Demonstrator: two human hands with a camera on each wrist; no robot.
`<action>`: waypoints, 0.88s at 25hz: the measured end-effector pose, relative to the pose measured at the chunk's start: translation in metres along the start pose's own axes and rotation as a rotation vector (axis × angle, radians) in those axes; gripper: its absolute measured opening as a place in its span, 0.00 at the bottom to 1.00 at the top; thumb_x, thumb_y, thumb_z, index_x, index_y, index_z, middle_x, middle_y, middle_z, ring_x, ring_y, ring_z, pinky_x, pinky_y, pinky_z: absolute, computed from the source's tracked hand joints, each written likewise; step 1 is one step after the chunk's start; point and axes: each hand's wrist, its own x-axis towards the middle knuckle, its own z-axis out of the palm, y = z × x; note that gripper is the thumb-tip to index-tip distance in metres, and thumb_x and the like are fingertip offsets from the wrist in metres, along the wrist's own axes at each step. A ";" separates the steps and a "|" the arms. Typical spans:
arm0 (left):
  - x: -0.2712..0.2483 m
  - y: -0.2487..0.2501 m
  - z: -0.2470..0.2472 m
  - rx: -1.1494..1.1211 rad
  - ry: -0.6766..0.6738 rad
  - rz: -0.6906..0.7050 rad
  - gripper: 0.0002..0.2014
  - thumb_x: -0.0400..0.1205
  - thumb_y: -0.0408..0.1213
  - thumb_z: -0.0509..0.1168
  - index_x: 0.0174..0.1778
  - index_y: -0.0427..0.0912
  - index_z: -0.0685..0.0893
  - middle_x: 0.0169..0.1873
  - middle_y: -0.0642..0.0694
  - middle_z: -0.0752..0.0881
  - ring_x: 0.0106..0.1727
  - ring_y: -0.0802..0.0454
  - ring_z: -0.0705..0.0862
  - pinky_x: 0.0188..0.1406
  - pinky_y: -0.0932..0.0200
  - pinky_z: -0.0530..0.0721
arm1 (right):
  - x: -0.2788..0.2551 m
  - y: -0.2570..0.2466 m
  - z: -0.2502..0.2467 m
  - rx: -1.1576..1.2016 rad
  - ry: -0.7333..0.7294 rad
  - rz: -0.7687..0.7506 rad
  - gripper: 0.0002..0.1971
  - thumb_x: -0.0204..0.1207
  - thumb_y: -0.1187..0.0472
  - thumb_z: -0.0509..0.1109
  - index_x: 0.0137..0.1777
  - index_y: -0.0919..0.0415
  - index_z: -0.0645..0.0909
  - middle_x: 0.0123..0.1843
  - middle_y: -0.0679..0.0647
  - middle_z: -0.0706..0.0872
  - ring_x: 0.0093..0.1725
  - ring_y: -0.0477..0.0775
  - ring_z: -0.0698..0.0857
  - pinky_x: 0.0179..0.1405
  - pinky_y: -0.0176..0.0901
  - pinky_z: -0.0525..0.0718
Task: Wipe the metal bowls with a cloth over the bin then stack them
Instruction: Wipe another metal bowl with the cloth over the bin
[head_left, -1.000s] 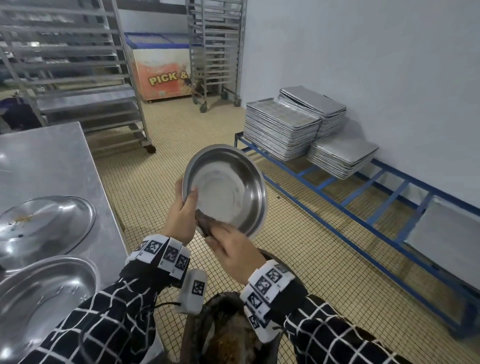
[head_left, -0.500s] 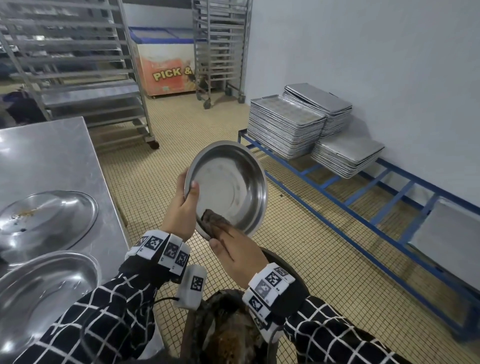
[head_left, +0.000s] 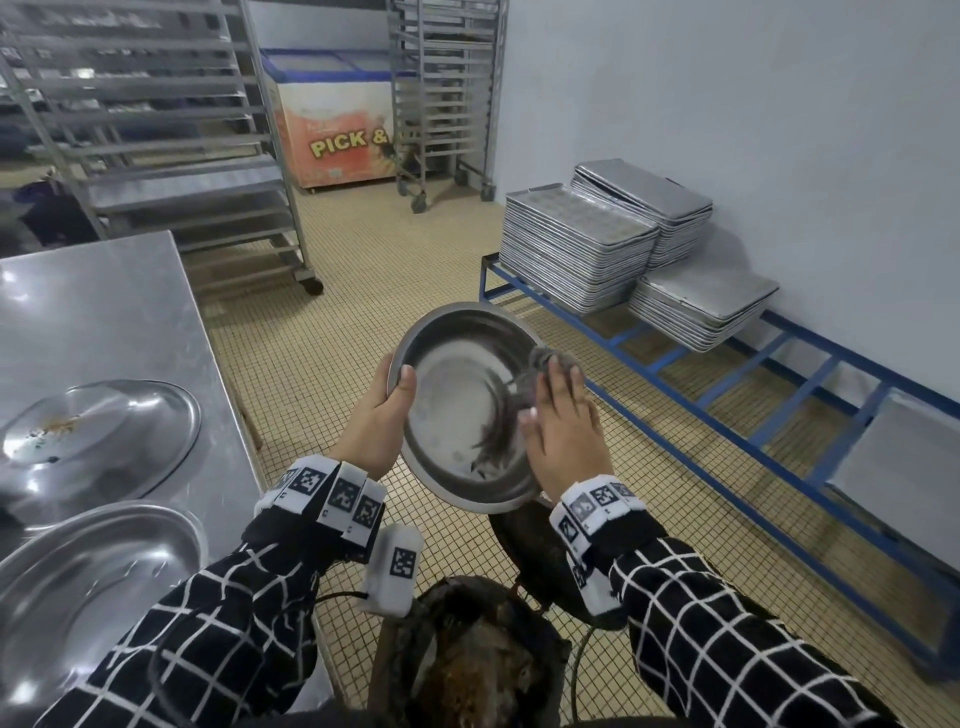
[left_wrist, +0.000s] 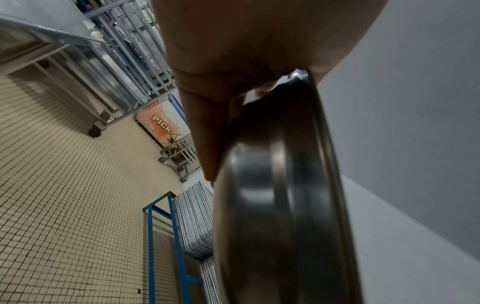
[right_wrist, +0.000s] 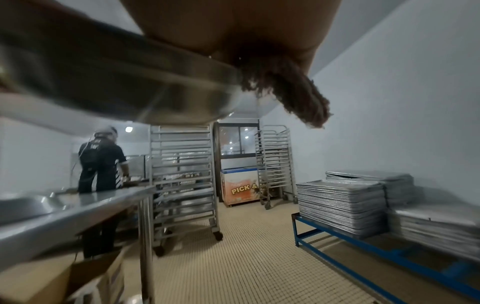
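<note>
Since a second ago, right hand (head_left: 563, 431) has slid the dark, ragged cloth (head_left: 540, 366) from lower rim to right rim, fingers flat on it; left hand (head_left: 382, 423) clamps the round steel bowl (head_left: 457, 410).

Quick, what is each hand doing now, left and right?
Left hand: grips the rim of the metal bowl, thumb inside.
Right hand: fingers straight, pressing the cloth against the bowl's right rim.

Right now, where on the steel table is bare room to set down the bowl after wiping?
The far part of the steel table, beyond the upturned bowl, is bare. The near end is crowded: that bowl and an open bowl fill it. The strip along the table's right edge looks too narrow for the held bowl.
</note>
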 end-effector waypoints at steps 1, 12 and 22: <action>0.001 -0.001 -0.001 -0.023 -0.005 -0.010 0.27 0.87 0.54 0.51 0.81 0.48 0.63 0.75 0.54 0.71 0.73 0.55 0.72 0.75 0.57 0.68 | 0.004 0.001 -0.004 0.079 0.021 0.021 0.32 0.85 0.44 0.45 0.83 0.53 0.37 0.84 0.49 0.35 0.83 0.54 0.37 0.82 0.55 0.51; -0.002 -0.009 -0.019 -0.093 0.006 -0.133 0.27 0.77 0.55 0.68 0.68 0.47 0.71 0.61 0.34 0.84 0.52 0.41 0.88 0.56 0.42 0.86 | 0.005 0.006 -0.025 0.696 0.108 0.376 0.04 0.80 0.58 0.67 0.48 0.59 0.80 0.40 0.49 0.84 0.36 0.46 0.84 0.25 0.25 0.72; -0.018 -0.002 0.013 -0.114 0.142 -0.016 0.09 0.84 0.37 0.62 0.59 0.52 0.76 0.51 0.50 0.83 0.56 0.50 0.83 0.50 0.61 0.81 | 0.000 -0.035 -0.036 0.949 0.223 0.401 0.10 0.83 0.52 0.61 0.55 0.57 0.77 0.44 0.43 0.82 0.41 0.34 0.78 0.32 0.25 0.71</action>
